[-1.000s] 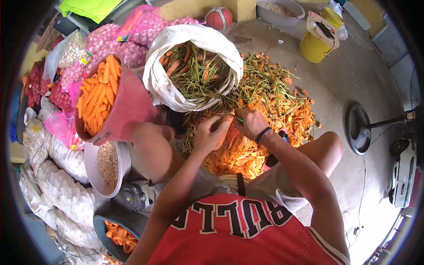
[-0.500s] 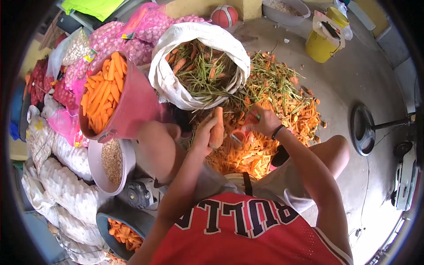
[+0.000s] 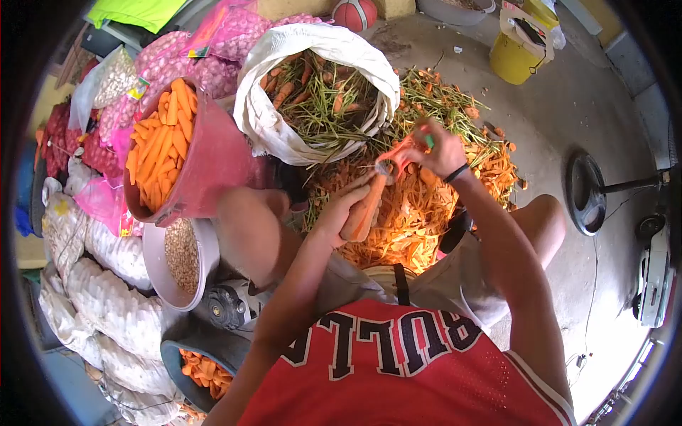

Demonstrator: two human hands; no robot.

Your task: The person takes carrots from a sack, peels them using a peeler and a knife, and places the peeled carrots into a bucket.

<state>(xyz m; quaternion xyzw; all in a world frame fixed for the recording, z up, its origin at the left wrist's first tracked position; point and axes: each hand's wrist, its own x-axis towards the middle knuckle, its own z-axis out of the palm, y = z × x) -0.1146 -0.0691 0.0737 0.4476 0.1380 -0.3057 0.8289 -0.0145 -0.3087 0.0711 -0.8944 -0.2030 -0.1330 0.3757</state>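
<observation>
My left hand (image 3: 342, 211) is closed around the thick end of a carrot (image 3: 364, 213), which tilts up and to the right. A brighter orange strip shows along the carrot's side. In my right hand (image 3: 442, 151) is a red peeler (image 3: 398, 155) with a bit of green near the fingers. The peeler's head is at the carrot's upper tip. Below both hands spreads a heap of carrot peelings (image 3: 419, 213). Just beyond stands an open white sack (image 3: 249, 106) of unpeeled carrots with green stalks.
A red bucket (image 3: 220, 167) of peeled carrots stands at the left, near a tub (image 3: 207, 266) of pale bits. Lower left is a dark container (image 3: 174, 366) with carrot pieces. Full white sacks (image 3: 117, 298) line the left. A yellow bucket (image 3: 510, 62) and a round black base (image 3: 585, 193) stand right.
The carrot has tipped from nearly upright to a rightward slant. My right hand has risen, bringing the peeler from below and beside the carrot up to its tip.
</observation>
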